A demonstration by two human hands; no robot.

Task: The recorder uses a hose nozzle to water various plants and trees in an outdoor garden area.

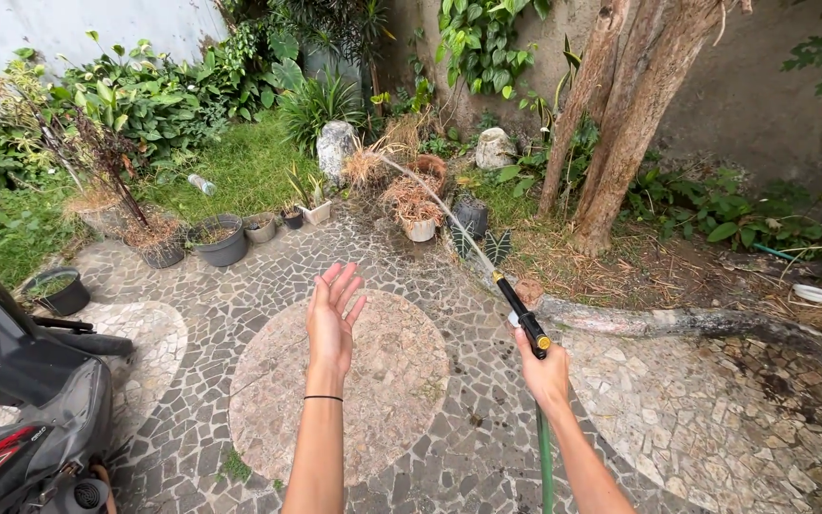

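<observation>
My right hand [544, 373] grips a black hose nozzle [522, 315] with a yellow ring, fed by a green hose [544, 466] hanging below my wrist. A thin jet of water [440, 205] arcs from the nozzle up and left toward a dry brown potted plant [411, 202] in a white pot. My left hand [332, 319] is raised in front of me, empty, fingers spread, a thin black band on the wrist. It is apart from the nozzle, over a round stone patch [382, 381] in the paving.
Several pots [219, 240] line the paving's far edge, with grass and leafy plants behind. Tree trunks [625, 114] rise at the right beside a wall. A parked motorbike [21, 400] fills the lower left. Wet mosaic stone paving [715, 419] lies underfoot.
</observation>
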